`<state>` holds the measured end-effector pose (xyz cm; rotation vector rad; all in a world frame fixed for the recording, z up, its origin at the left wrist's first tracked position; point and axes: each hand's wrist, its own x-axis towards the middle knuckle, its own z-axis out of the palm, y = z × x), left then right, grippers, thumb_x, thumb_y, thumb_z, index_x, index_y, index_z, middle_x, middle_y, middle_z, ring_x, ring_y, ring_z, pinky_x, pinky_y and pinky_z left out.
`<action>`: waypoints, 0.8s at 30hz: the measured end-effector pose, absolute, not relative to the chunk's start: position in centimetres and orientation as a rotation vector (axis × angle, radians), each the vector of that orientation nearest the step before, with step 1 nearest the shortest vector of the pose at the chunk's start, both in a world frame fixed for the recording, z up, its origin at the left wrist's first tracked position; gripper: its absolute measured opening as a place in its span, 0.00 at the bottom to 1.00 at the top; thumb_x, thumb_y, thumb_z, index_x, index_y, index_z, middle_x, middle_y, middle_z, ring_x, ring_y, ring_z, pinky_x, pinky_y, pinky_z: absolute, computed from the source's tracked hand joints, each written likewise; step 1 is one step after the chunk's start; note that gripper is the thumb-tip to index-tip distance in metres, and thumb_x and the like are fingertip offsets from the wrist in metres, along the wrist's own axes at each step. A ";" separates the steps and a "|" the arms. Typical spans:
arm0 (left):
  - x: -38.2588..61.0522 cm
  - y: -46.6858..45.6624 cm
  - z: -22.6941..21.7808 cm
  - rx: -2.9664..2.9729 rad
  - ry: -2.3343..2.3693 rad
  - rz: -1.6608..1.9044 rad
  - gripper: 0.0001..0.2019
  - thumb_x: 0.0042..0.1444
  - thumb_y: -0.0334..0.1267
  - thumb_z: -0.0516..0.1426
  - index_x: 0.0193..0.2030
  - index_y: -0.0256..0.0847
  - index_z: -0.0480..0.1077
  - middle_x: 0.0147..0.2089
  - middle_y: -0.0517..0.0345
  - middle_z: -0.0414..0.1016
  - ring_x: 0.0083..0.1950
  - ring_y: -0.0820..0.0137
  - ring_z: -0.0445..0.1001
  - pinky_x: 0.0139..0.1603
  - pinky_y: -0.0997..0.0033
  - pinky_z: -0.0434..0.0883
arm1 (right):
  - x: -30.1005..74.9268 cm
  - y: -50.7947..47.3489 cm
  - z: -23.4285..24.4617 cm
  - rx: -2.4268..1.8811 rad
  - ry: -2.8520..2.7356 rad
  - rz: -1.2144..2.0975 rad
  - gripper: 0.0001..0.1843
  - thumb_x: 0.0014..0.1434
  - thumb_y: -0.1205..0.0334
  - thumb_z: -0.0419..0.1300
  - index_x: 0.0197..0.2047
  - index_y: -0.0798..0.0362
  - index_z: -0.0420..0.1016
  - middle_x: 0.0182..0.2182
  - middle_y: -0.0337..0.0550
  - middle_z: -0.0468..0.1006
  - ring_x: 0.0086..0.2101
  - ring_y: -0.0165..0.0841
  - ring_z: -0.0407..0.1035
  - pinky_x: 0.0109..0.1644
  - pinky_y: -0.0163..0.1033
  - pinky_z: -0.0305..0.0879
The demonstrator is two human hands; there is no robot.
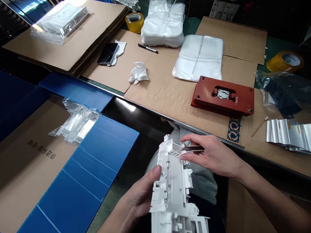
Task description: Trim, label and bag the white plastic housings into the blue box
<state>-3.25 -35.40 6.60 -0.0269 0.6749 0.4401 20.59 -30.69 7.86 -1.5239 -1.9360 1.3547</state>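
Note:
My left hand (140, 192) grips the side of a long white moulded plastic part (174, 195), held upright over my lap at the bottom centre. My right hand (215, 156) is closed on a small metal blade (192, 148), whose tip rests against the upper end of the plastic part. The part's lower end runs out of the frame.
A red jig (224, 96) lies on the cardboard-covered bench (161, 93). Behind it are stacked clear bags (199, 57), a pen (147, 48), a phone (108, 53), a crumpled glove (138, 73) and tape rolls (285, 61). A blue box with bagged parts (76, 122) stands at left.

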 end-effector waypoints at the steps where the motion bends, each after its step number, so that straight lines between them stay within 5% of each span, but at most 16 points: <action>1: -3.1 -35.4 6.2 -0.043 0.689 0.418 0.28 0.49 0.47 0.70 0.54 0.34 0.76 0.46 0.47 0.84 0.53 0.53 0.80 0.53 0.62 0.74 | 20.8 -30.7 7.9 -1.520 -1.875 1.420 0.20 0.59 0.49 0.66 0.53 0.44 0.76 0.43 0.37 0.81 0.38 0.33 0.75 0.41 0.35 0.70; 7: -2.4 -35.1 4.9 -0.114 0.506 0.397 0.31 0.49 0.47 0.63 0.57 0.27 0.73 0.49 0.43 0.82 0.54 0.46 0.78 0.57 0.54 0.71 | 23.4 -31.6 6.8 -1.681 -1.491 1.330 0.18 0.61 0.50 0.63 0.52 0.47 0.77 0.31 0.37 0.75 0.31 0.32 0.69 0.34 0.35 0.66; 19: -2.4 -34.1 4.3 -0.023 0.475 0.361 0.31 0.51 0.46 0.61 0.59 0.29 0.73 0.53 0.43 0.81 0.52 0.41 0.79 0.55 0.49 0.72 | 25.6 -35.9 2.1 -1.858 -1.050 1.042 0.17 0.61 0.49 0.61 0.46 0.52 0.79 0.28 0.38 0.76 0.26 0.30 0.67 0.29 0.33 0.62; 24: -2.7 -33.9 4.4 -0.049 0.549 0.313 0.29 0.51 0.45 0.63 0.57 0.30 0.75 0.55 0.42 0.80 0.56 0.39 0.76 0.54 0.49 0.73 | 30.6 -36.1 1.5 -2.216 -1.016 0.369 0.19 0.59 0.50 0.57 0.46 0.52 0.79 0.43 0.50 0.81 0.41 0.42 0.75 0.47 0.45 0.68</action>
